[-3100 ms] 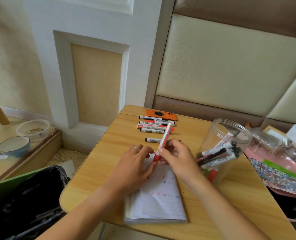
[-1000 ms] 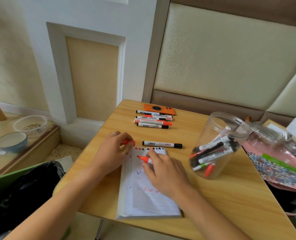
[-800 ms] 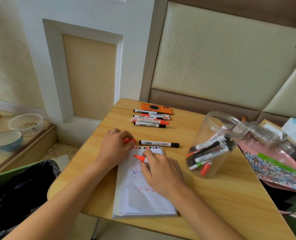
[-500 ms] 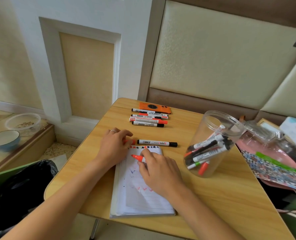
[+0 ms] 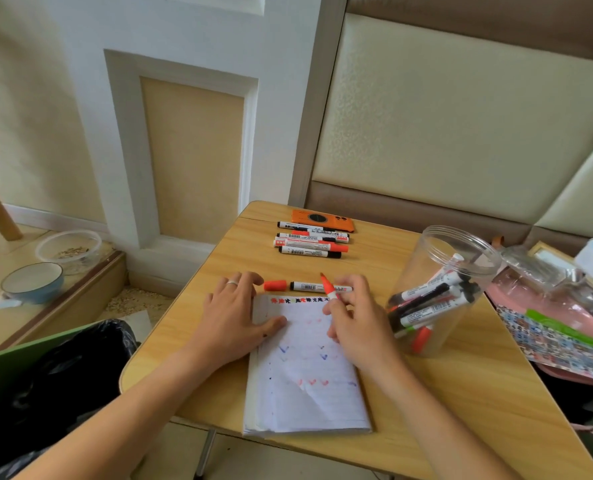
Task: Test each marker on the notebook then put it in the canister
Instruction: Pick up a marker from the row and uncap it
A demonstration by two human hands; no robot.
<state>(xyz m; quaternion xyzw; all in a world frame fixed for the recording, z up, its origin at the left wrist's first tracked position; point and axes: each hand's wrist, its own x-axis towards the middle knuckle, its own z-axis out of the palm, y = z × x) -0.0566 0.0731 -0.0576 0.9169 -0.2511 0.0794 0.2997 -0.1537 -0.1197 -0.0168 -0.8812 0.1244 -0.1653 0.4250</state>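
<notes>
Uncapped red marker (image 5: 329, 290) pinched in right hand (image 5: 357, 323), tip raised off page, pointed far-left. Left hand (image 5: 234, 317) laid flat, fingers relaxed, on left edge of notebook (image 5: 305, 386) at near centre of desk (image 5: 461, 410). Red cap (image 5: 275, 285) seen just beyond left fingertips, beside black marker (image 5: 309, 287). Clear canister (image 5: 440, 292) stood at right, markers inside. Four markers (image 5: 310, 242) lined up at far edge.
</notes>
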